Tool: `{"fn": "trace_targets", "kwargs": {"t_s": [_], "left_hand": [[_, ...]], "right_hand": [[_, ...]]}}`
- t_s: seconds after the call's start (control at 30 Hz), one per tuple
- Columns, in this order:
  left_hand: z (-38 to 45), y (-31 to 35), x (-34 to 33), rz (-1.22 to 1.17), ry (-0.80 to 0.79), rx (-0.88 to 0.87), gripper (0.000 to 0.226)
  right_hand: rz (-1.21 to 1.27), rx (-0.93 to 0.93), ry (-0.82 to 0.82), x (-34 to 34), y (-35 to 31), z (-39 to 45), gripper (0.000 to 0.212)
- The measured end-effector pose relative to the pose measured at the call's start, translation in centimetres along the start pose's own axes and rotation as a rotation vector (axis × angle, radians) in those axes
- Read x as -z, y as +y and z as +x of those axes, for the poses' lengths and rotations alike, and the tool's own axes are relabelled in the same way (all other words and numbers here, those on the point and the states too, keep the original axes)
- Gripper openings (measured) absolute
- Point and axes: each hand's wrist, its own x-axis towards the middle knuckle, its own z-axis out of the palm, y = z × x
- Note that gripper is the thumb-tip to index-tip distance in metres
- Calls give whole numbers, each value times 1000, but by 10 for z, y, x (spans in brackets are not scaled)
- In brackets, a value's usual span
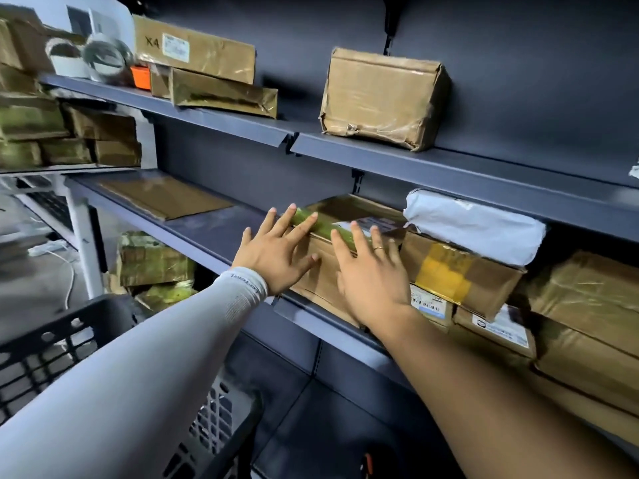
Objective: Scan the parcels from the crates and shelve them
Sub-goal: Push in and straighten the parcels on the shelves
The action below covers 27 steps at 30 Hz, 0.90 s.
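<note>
Neither grip clasps anything: left hand (276,255) and right hand (368,274) press flat-fingered against the brown parcel (320,271), which overhangs the shelf (214,236) lip and could tip toward six o'clock.

This is a parcel storeroom or sorting depot. Dark metal shelving (449,160) on slotted uprights fills the view, its tiers loaded with brown taped cardboard parcels (382,98), several bearing printed barcode labels (428,304). Left of the shelving's upper tier stand rolls of packing tape (103,58). On its middle tier a white plastic mailer bag (473,224) lies on top of boxes. Below and in front of the shelving sits a black perforated plastic crate (52,337).
</note>
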Motion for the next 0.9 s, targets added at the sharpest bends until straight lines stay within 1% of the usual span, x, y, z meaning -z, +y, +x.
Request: {"fn": "trace_targets", "kwargs": {"t_s": [0.13, 0.2, 0.27, 0.4, 0.53, 0.67, 0.73, 0.9], "left_hand": [[21, -10, -17, -109, 14, -124, 83], [29, -16, -28, -121, 77, -211, 86], [33, -20, -39, -120, 137, -241, 83], [39, -27, -54, -138, 155, -231, 78], [40, -27, -54, -130, 174, -222, 71], [37, -24, -51, -152, 202, -204, 75], [34, -26, -50, -152, 211, -195, 73], [18, -32, -42, -143, 195, -139, 71]], "right_hand": [[-30, -72, 24, -8, -6, 6, 64], [-59, -88, 27, -12, -8, 5, 64], [-77, -110, 31, -15, -10, 4, 65], [-25, -144, 8, -15, -15, 2, 64], [1, -153, 1, -12, -13, 1, 64], [46, -166, 15, -11, -12, 2, 56], [57, -160, 34, -10, -12, 2, 53], [93, -138, 53, -10, -19, -1, 51]]}}
